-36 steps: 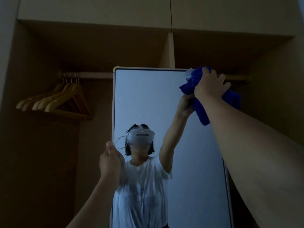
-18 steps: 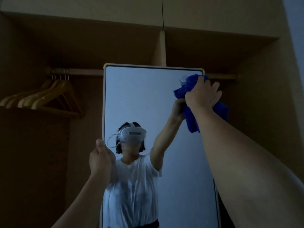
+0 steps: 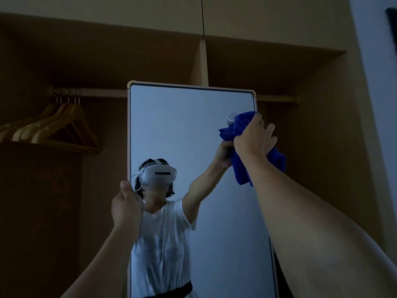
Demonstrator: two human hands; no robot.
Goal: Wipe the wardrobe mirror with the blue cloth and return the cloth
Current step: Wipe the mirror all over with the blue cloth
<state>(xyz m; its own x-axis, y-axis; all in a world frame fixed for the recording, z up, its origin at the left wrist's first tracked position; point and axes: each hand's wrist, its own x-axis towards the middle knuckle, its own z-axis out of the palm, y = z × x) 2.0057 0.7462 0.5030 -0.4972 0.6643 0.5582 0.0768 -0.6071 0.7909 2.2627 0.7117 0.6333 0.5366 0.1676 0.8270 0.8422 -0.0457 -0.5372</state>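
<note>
Pressing the blue cloth [image 3: 240,130] against the mirror [image 3: 189,130] near its upper right corner, the right hand [image 3: 254,138] grips it, cloth bunched above the fingers and hanging below the wrist. The left hand [image 3: 126,205] clasps the mirror's left edge, thumb up.

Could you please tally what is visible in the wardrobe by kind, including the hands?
Mirror: 1
Blue cloth: 1
Wooden hangers: bunched together, exact count unclear
Hanging rail: 1
Hands: 2, left hand and right hand
Total: 5, plus the hangers
</note>
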